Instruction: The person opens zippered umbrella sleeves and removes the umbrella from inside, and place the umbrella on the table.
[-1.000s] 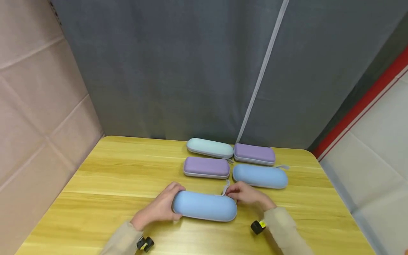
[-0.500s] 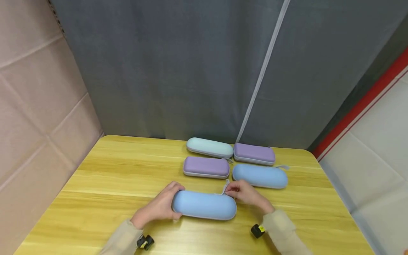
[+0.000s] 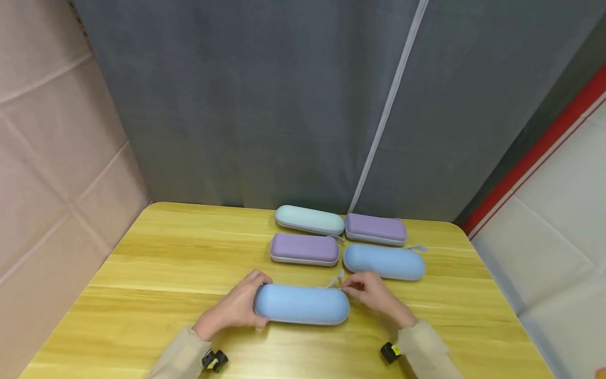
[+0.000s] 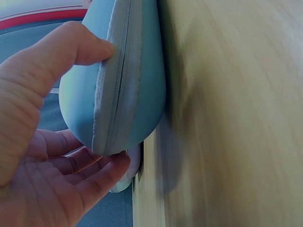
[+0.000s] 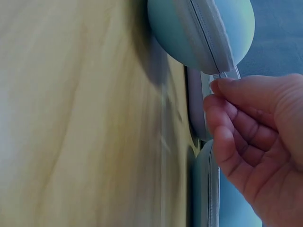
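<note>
A light blue zippered case (image 3: pixel 301 304) lies near the front of the wooden table. My left hand (image 3: pixel 240 302) grips its left end, the thumb on the near side and the fingers behind. In the left wrist view, the thumb (image 4: pixel 71 45) presses beside the grey zipper band (image 4: pixel 120 85), which is closed there. My right hand (image 3: pixel 374 295) is at the case's far right corner. Its thumb and forefinger pinch the zipper pull (image 5: pixel 221 74), which they mostly hide. A grey wrist loop (image 3: pixel 337 279) sticks up from the back of the case, left of these fingertips.
Behind the held case lie a purple case (image 3: pixel 305 248) and another blue case (image 3: pixel 384 261). Farther back are a mint case (image 3: pixel 310 219) and a second purple case (image 3: pixel 376 228). A grey curtain (image 3: pixel 260 105) hangs behind the table (image 3: pixel 165 263).
My right hand has moved slightly right along the back of the blue case, toward its right end. The left hand keeps its grip, and the other cases stay put.
</note>
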{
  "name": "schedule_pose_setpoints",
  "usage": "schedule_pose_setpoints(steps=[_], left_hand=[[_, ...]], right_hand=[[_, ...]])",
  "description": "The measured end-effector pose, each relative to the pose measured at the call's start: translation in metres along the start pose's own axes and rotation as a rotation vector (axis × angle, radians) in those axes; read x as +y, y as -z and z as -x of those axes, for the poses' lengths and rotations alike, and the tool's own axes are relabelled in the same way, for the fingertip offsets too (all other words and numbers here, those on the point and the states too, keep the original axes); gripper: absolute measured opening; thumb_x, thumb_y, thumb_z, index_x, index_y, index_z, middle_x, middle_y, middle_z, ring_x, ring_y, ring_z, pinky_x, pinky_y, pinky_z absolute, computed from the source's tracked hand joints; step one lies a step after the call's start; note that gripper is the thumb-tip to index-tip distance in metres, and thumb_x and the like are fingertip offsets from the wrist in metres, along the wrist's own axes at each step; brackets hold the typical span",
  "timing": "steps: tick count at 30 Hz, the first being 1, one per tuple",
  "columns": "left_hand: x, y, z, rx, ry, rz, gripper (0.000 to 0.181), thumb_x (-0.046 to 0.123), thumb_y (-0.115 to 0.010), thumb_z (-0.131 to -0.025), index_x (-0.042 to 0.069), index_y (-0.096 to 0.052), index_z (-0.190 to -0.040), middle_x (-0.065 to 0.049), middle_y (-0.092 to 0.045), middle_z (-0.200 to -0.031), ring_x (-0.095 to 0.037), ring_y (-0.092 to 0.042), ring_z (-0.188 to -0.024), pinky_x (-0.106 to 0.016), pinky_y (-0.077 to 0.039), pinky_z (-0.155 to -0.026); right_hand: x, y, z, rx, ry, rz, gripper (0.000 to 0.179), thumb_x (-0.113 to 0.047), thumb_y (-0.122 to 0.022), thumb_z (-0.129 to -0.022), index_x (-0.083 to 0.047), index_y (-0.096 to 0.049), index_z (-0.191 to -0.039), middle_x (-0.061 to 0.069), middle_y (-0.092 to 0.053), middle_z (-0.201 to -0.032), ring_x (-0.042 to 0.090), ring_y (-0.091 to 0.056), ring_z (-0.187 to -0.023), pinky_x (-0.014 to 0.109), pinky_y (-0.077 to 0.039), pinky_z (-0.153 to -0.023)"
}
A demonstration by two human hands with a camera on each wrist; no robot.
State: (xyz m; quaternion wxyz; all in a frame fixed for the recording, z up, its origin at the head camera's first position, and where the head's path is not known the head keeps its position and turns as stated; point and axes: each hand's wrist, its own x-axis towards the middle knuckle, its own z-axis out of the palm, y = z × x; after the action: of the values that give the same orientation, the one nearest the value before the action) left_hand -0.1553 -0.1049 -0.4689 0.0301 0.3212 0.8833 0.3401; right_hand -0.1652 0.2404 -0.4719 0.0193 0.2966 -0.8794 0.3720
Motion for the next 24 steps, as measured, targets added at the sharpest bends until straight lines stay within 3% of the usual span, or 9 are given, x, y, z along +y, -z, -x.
schedule_pose_setpoints(steps=[15,24], left_hand=[[-0.002,-0.001,0.000,0.009,0.000,-0.014,0.064,0.020,-0.083,-0.055,0.003,-0.054,-0.110,-0.001,-0.050,-0.107,-0.020,-0.054,-0.099,-0.042,-0.049,-0.087],[-0.003,-0.001,-0.001,0.012,0.001,-0.021,0.063,0.018,-0.082,-0.055,0.003,-0.054,-0.110,-0.001,-0.051,-0.106,-0.019,-0.054,-0.098,-0.041,-0.049,-0.087]], right_hand=[[-0.008,0.003,0.022,0.016,-0.090,0.027,0.005,-0.003,-0.067,-0.083,-0.007,-0.071,-0.082,-0.002,-0.066,-0.075,-0.001,-0.050,-0.064,0.020,-0.046,-0.055],[-0.010,-0.002,0.029,0.080,-0.028,0.050,0.009,-0.001,-0.069,-0.080,-0.009,-0.070,-0.079,-0.006,-0.064,-0.073,-0.003,-0.046,-0.061,0.018,-0.043,-0.050]])
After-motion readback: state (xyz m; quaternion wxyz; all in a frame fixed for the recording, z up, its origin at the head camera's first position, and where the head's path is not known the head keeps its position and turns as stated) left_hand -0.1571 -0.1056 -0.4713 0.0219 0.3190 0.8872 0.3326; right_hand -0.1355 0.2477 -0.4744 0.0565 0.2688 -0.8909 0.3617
